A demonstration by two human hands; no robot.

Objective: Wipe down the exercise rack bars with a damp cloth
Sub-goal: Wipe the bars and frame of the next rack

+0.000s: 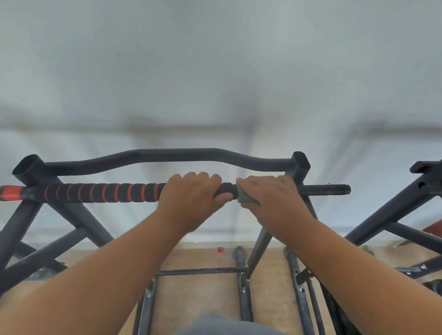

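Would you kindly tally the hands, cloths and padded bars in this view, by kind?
Bare hands: 2, left hand and right hand
Green damp cloth: 1
Black foam-padded bar with orange rings: 1
Total: 4

bar point(104, 191): blk foam, orange rings, horiz | cloth point(246, 197): green, wrapped on bar, right of centre
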